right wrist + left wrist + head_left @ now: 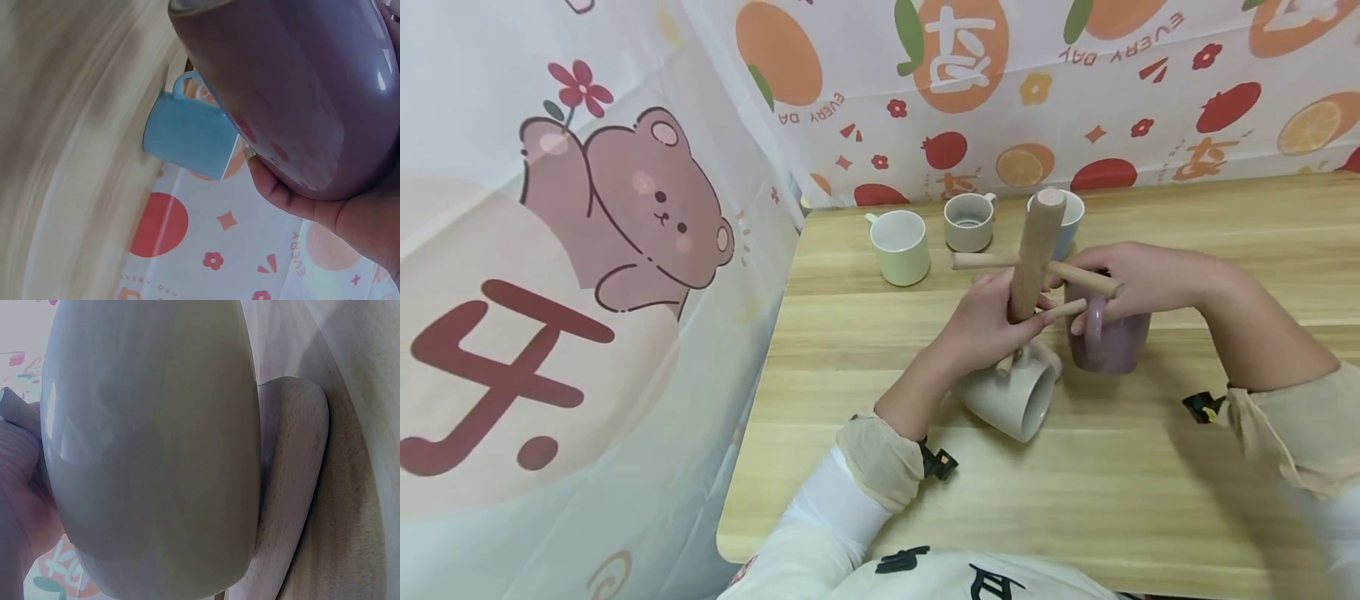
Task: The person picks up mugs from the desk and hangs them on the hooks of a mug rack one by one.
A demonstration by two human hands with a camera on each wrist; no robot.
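wooden table (820,358), fruit-print cloth (1067,108) at twelve o'clock
left hand (981,329) grips rack (1037,242); right hand (1138,279) grasps purple mug (1120,346)

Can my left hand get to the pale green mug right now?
Probably, once it lets go: the left hand grips the wooden post, but only bare tabletop seems to lie between it and the pale green mug.

Wood-grain tabletop (820,467), pale green mug (902,260), small beige cup (967,238), blue mug (187,134), all upright, wooden stand base (297,456).
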